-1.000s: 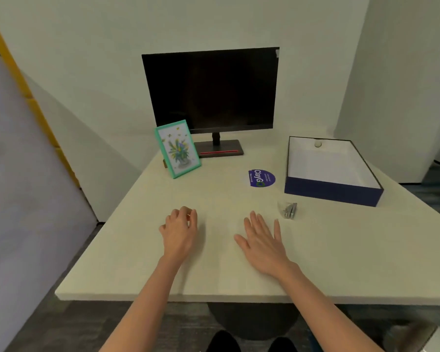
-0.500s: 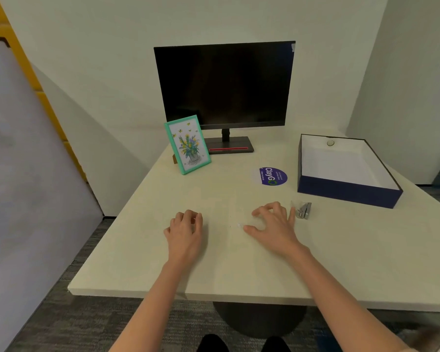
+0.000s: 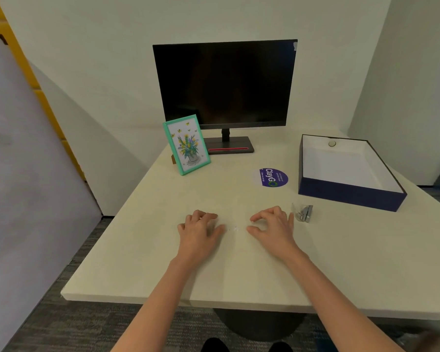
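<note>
Left grip (image 3: 201, 232): knuckles up on the tabletop (image 3: 148, 265), fingers curled under, nothing seen in them. Right grip (image 3: 272, 228): fingers arched with tips on the surface, thumb and forefinger apart, clamped on nothing. Between the two thumbs lie a few small white scraps (image 3: 235, 228), apart from both grips and too small to identify. Just beside the right little finger sits a small metal piece (image 3: 304, 213), seemingly in clear wrap, not touched.

Surface: pale cream tabletop on a dark round pedestal (image 3: 257, 323), set into a corner of white walls; grey carpet (image 3: 87, 323) below, a grey panel (image 3: 23, 174) leaning at the left.

Edges and room: both forearms cross the near edge. Bare surface lies left of the left grip up to the left edge, and also between the grips and the far objects. Far side, left to right: a green frame (image 3: 187, 144) tilted back, a dark monitor (image 3: 224, 82) on its stand, a purple sticker (image 3: 273, 177) flat on the tabletop.

Containers: an open navy box (image 3: 348, 196) with white lining stands near the right edge, well behind the metal piece. It holds one small round object (image 3: 332, 143) against its far wall.
</note>
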Available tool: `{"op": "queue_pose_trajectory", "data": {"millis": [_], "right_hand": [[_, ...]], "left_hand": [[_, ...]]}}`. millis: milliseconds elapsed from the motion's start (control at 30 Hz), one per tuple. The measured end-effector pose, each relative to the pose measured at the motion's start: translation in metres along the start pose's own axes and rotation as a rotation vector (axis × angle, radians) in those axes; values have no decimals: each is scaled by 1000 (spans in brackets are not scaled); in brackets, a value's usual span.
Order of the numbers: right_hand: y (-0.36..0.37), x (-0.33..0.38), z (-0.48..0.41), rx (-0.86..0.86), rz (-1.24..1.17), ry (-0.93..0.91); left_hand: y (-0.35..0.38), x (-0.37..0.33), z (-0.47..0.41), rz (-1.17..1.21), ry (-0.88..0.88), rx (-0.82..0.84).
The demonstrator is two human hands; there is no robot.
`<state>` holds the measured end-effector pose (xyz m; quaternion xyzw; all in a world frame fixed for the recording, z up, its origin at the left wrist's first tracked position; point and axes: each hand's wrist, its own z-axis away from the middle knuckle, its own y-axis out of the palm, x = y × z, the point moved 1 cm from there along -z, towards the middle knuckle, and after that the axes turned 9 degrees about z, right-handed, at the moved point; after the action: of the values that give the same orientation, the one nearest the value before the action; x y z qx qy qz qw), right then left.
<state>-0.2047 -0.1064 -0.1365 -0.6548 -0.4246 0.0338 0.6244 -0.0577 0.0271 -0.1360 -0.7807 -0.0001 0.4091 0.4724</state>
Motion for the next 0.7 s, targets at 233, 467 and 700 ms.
{"op": "queue_pose_trajectory", "data": {"millis": [233, 467, 700], "right_hand": [[6, 14, 1, 78, 5, -108], [-12, 2, 15, 90, 166, -82], [-7, 21, 41, 358, 376, -264]], "left_hand": [[15, -10, -9, -60, 77, 75], [16, -11, 3, -69, 225, 100], [-8, -2, 8, 70, 120, -24]]}}
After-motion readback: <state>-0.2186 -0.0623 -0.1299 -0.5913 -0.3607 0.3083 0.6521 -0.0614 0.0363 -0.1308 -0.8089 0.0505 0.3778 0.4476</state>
